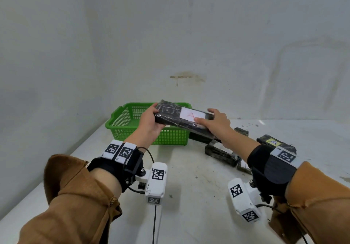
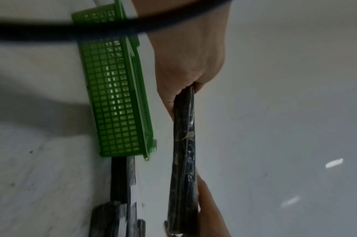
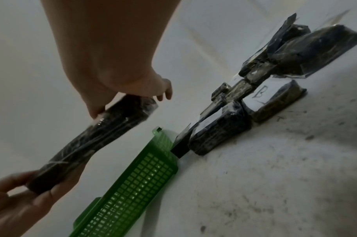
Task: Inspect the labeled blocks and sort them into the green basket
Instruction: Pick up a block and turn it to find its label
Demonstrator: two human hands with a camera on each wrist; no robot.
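My left hand (image 1: 149, 122) and right hand (image 1: 216, 122) grip the ends of a black plastic-wrapped block labelled A (image 1: 181, 119), above the green mesh basket (image 1: 121, 119). I should keep it level and lower it inside before loosening my fingers.

The head view is evenly lit and sharp, bowed at its edges. Both wrist views are dim and soft; a blurred black cable (image 2: 72, 32) crosses above the green lattice plastic basket (image 2: 114, 99), beside a broad shadow.

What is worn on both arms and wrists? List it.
Both arms wear brown sleeves, pushed back from the wrists. Each wrist has a black strap carrying white blocks with black square-patterned markers. A thin black cable hangs from the left unit.
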